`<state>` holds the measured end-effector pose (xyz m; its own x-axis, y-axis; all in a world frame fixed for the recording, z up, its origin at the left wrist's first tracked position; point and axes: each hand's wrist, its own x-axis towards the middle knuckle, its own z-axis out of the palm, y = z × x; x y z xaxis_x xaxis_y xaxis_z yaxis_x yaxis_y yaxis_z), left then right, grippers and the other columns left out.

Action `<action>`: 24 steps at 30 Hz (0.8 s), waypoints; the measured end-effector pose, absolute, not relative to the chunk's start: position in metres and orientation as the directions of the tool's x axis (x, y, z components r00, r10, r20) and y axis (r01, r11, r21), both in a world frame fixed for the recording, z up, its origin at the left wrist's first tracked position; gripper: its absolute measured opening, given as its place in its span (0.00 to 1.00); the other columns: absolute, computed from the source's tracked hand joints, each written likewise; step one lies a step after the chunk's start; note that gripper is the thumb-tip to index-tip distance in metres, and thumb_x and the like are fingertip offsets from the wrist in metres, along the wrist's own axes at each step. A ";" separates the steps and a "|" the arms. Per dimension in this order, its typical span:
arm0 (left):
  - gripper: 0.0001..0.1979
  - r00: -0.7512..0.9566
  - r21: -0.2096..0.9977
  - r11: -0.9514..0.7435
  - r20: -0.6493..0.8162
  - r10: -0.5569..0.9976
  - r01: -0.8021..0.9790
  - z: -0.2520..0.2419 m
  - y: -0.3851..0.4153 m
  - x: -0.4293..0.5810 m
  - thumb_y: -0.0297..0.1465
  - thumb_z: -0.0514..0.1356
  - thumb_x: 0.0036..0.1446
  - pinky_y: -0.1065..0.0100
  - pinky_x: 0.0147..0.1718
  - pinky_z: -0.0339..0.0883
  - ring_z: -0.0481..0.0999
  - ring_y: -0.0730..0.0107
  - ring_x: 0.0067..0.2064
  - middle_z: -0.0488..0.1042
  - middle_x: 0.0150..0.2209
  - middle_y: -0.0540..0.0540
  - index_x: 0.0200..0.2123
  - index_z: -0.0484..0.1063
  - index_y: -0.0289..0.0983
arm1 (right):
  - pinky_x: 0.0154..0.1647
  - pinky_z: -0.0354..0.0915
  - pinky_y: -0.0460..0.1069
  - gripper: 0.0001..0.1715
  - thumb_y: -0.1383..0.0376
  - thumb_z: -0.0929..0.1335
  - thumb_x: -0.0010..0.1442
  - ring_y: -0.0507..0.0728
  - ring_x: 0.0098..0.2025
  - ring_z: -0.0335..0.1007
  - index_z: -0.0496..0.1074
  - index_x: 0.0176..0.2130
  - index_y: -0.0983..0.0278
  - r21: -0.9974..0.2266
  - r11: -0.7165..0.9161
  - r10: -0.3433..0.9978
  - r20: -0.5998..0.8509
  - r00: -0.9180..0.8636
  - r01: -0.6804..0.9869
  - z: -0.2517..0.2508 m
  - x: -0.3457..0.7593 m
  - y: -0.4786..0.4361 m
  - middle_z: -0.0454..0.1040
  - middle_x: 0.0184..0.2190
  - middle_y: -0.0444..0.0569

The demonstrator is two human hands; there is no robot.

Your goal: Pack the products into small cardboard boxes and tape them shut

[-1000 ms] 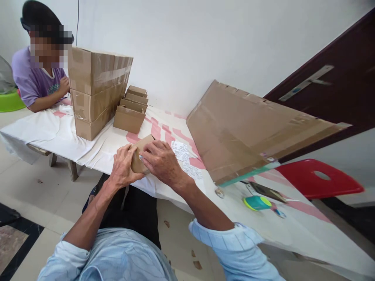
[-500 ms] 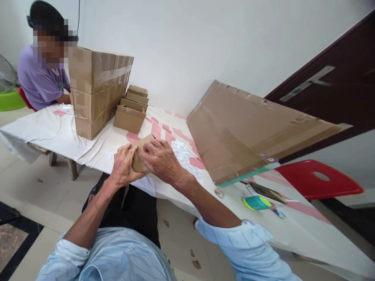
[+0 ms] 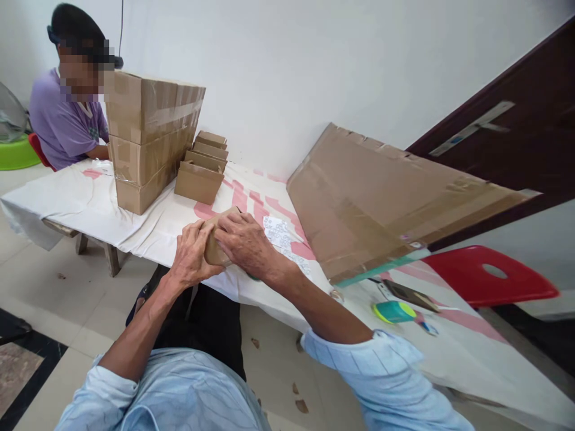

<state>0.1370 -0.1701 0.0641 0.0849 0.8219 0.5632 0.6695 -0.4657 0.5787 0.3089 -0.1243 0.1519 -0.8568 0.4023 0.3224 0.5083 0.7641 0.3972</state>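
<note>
A small brown cardboard box (image 3: 217, 254) is held above the near edge of the table, tilted and partly covered by my fingers. My left hand (image 3: 192, 254) wraps around its left side and underside, with the thumb below. Curled over its top and right side, my right hand (image 3: 245, 244) presses its fingers against the cardboard. Whatever lies beneath those right fingertips is hidden. Just beyond my right hand, a white sheet with small printed shapes (image 3: 275, 232) lies on the tablecloth.
Taped cartons (image 3: 157, 143) stand stacked at the left, beside several open small boxes (image 3: 200, 181). A big cardboard panel (image 3: 368, 197) leans at the right. Nearer are a teal-and-yellow round object (image 3: 393, 312), a phone-like dark slab (image 3: 411, 295) and a red seat (image 3: 521, 276). A person in purple (image 3: 67, 123) sits far left.
My right hand has shifted slightly up and left over the box, its fingers now pressed closer to the surface. My left hand keeps its hold, and the box has moved only slightly.
</note>
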 end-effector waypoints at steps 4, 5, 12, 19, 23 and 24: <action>0.57 0.087 0.576 -0.442 0.539 0.838 0.688 0.069 -0.173 0.138 0.37 0.80 0.42 0.37 0.64 0.64 0.63 0.31 0.70 0.64 0.70 0.29 0.73 0.59 0.41 | 0.53 0.60 0.59 0.12 0.74 0.68 0.67 0.65 0.48 0.67 0.81 0.44 0.67 0.386 0.793 0.411 0.233 -0.881 0.472 0.159 0.304 -0.121 0.79 0.42 0.58; 0.57 0.085 0.577 -0.438 0.536 0.840 0.690 0.070 -0.173 0.139 0.36 0.80 0.41 0.37 0.64 0.64 0.63 0.31 0.70 0.64 0.70 0.29 0.73 0.59 0.40 | 0.53 0.60 0.58 0.11 0.75 0.68 0.67 0.65 0.47 0.68 0.81 0.44 0.67 0.376 0.804 0.411 0.210 -0.887 0.461 0.160 0.304 -0.120 0.79 0.42 0.57; 0.55 0.087 0.584 -0.441 0.533 0.842 0.682 0.068 -0.171 0.139 0.38 0.80 0.41 0.35 0.63 0.64 0.63 0.30 0.71 0.64 0.71 0.29 0.71 0.61 0.40 | 0.51 0.62 0.57 0.12 0.76 0.66 0.70 0.63 0.46 0.69 0.79 0.45 0.68 0.371 0.837 0.390 0.114 -0.914 0.403 0.161 0.303 -0.109 0.79 0.44 0.58; 0.55 0.104 0.582 -0.475 0.555 0.825 0.660 0.067 -0.170 0.137 0.39 0.79 0.42 0.36 0.65 0.63 0.62 0.30 0.71 0.63 0.71 0.30 0.72 0.62 0.41 | 0.49 0.65 0.57 0.10 0.73 0.67 0.71 0.64 0.47 0.70 0.78 0.47 0.68 0.369 0.852 0.355 0.116 -0.928 0.372 0.156 0.309 -0.103 0.78 0.43 0.57; 0.56 0.098 0.587 -0.462 0.545 0.833 0.666 0.067 -0.171 0.136 0.38 0.79 0.42 0.37 0.65 0.63 0.62 0.31 0.71 0.63 0.71 0.29 0.73 0.60 0.40 | 0.52 0.67 0.58 0.11 0.74 0.66 0.71 0.63 0.49 0.70 0.79 0.47 0.68 0.345 0.879 0.289 0.165 -0.943 0.330 0.154 0.314 -0.100 0.79 0.46 0.58; 0.56 0.098 0.587 -0.459 0.541 0.835 0.667 0.067 -0.172 0.136 0.37 0.79 0.42 0.37 0.65 0.63 0.62 0.31 0.71 0.63 0.71 0.29 0.73 0.60 0.40 | 0.53 0.68 0.58 0.11 0.74 0.66 0.71 0.63 0.50 0.70 0.79 0.47 0.68 0.335 0.889 0.265 0.177 -0.948 0.312 0.154 0.315 -0.100 0.79 0.48 0.58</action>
